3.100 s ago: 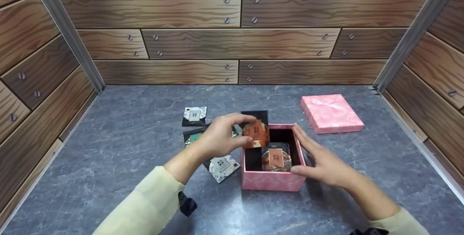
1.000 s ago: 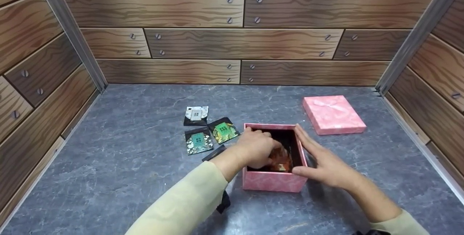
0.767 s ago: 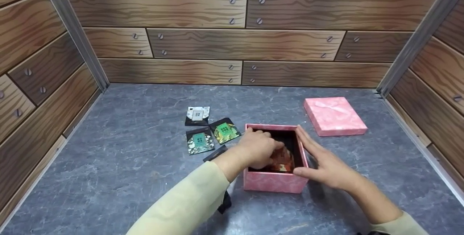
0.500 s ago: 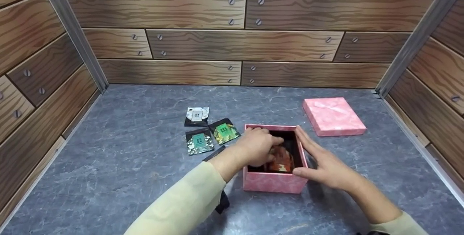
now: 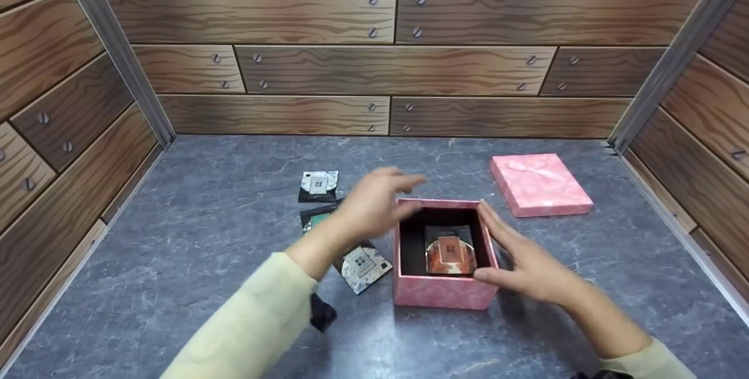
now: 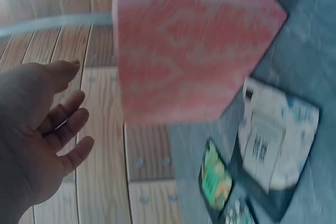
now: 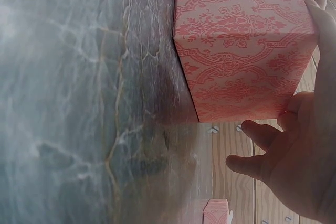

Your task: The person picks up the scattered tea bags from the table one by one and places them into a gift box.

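Note:
An uncovered pink box [image 5: 442,292] with a dark inside stands in front of me. Inside it lies a black packet with an orange-red patterned label [image 5: 450,249]. My left hand [image 5: 371,200] hangs, empty and fingers apart, over the box's left rim; the left wrist view also shows that hand [image 6: 47,129] holding nothing. On the box's right side rests my right hand [image 5: 524,262], its straight fingers along the right rim and thumb at the front right corner. In the right wrist view, some of its fingers [image 7: 254,166] stand away from the patterned wall.
The pink lid [image 5: 541,185] lies at the back right. Left of the box are a white-and-black packet [image 5: 319,186], another pale patterned packet [image 5: 363,268] and a green-labelled packet [image 5: 310,217] partly hidden by my left arm. Wood-patterned walls [image 5: 304,116] enclose the table.
My left hand carried an orange-labelled packet into the box, let go of it there, and has come up and left, empty. My right hand has stayed on the box.

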{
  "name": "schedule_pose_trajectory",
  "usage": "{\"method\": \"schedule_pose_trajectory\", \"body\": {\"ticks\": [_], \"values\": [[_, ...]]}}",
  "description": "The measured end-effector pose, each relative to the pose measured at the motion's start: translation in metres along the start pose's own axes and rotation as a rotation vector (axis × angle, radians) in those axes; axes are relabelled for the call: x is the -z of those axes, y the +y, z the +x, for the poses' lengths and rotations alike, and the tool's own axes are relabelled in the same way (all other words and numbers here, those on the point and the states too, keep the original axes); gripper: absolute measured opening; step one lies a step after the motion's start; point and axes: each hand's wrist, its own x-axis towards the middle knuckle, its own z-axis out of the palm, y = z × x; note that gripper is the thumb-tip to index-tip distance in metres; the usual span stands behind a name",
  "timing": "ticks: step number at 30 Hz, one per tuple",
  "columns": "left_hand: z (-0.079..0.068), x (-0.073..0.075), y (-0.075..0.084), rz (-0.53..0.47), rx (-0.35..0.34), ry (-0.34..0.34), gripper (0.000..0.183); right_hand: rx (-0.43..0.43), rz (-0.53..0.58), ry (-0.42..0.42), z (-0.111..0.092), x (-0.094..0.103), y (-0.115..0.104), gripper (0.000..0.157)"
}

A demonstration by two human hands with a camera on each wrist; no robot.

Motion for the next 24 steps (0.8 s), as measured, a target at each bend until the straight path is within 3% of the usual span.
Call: {"method": "schedule_pose_trajectory", "body": {"ticks": [6,11,18,24], "values": [[-0.010,0.030,-0.030,-0.120,0.070,0.134,0.049,0.020,-0.014,0.014,0.001,0.001,0.001,0.104],[-0.021,0.046,-0.068,-0.158,0.148,0.211,0.048,0.020,-0.018,0.009,0.003,0.002,0.001,0.104],[-0.035,0.049,-0.122,-0.186,0.283,0.231,0.052,0.012,-0.015,0.001,0.003,0.000,0.001,0.104],[-0.036,0.043,-0.157,-0.206,0.365,0.233,0.054,0.007,-0.003,0.003,0.001,-0.001,0.000,0.105]]}}
